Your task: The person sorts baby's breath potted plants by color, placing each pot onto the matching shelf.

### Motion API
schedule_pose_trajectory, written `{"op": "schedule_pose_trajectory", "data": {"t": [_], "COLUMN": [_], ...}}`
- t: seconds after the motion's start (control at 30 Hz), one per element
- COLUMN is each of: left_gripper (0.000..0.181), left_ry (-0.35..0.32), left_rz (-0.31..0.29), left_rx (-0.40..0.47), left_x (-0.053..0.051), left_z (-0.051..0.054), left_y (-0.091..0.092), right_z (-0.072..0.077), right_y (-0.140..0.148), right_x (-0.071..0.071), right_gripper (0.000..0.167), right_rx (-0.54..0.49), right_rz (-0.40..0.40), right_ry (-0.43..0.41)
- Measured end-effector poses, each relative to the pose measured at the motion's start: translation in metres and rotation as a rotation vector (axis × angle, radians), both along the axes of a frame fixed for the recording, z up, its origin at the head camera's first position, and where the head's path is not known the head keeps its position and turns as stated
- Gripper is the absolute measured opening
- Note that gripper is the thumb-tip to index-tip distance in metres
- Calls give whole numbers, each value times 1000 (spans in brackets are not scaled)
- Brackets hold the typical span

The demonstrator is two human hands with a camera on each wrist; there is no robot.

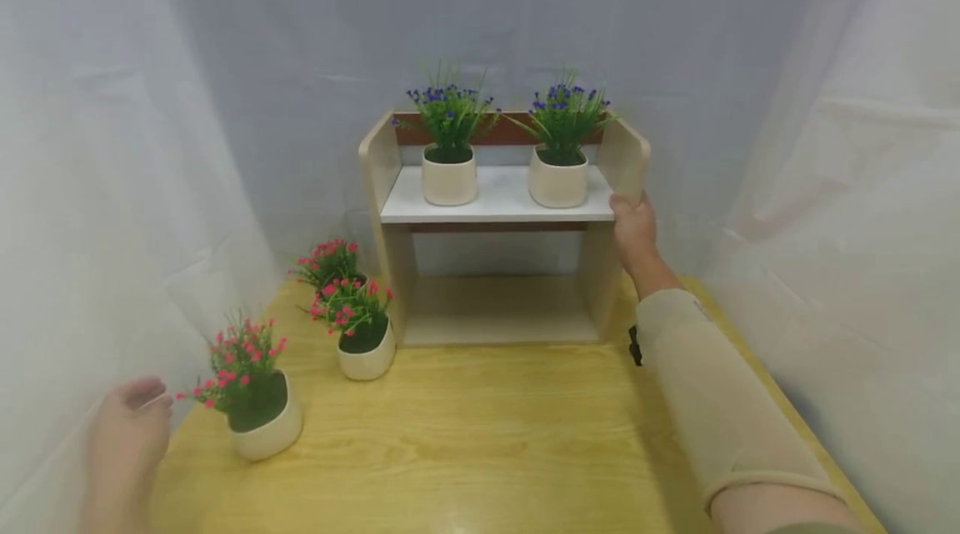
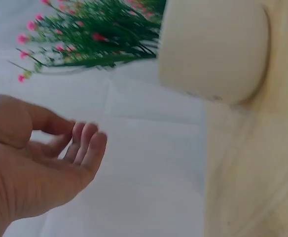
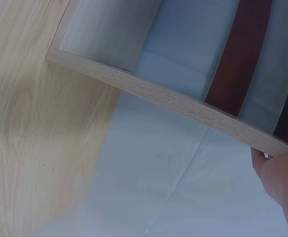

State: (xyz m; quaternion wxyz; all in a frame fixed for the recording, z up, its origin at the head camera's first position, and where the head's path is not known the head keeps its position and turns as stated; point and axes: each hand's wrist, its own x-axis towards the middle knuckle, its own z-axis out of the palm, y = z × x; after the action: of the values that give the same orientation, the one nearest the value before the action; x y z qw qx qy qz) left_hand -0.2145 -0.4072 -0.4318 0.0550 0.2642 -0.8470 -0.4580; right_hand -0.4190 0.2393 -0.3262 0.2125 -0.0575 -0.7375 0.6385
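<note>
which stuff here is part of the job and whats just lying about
Looks like the job:
- shelf unit, gripped by the right hand
- two purple-flowered pots, standing on it
- front pink-flowered pot, nearest the left hand, not touched
- probably the other two pink-flowered pots

Just surroundings:
- wooden table
- pale sheeting

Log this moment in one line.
left hand: empty, beside pink-flowered pot | right hand: grips shelf unit, right side | upper shelf: two purple-flowered pots
</note>
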Motion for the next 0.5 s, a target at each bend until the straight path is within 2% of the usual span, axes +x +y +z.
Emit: {"op": "schedule_pose_trajectory", "data": {"t": [0.13,0.23,0.33,0.4,0.5], "left_gripper": [69,69,74,80,91], "left_ry": [-62,-74,-86,-79,-41], "left_rz": [-300,-477,-579,-609,-645], "left_rx": [-106,-141,-132,-140,-128], "left_x": [-4,-5,-8,-10,-9], "left_z": [-21,-36,-49,-56,-57], "left_y": [-18,-22,-23,-22,-15], "right_z": [0,0,0,0,0], "right_y": [2,2,2,2,1], "right_x": [0,-1,-2,-2,-1], "right_gripper": [61,61,60,61,61], "right_rx": [11,2,-14,-19,-20], "right_rz": [-6,1,10,14,13], "right_ry": [12,18,13,6,3]}}
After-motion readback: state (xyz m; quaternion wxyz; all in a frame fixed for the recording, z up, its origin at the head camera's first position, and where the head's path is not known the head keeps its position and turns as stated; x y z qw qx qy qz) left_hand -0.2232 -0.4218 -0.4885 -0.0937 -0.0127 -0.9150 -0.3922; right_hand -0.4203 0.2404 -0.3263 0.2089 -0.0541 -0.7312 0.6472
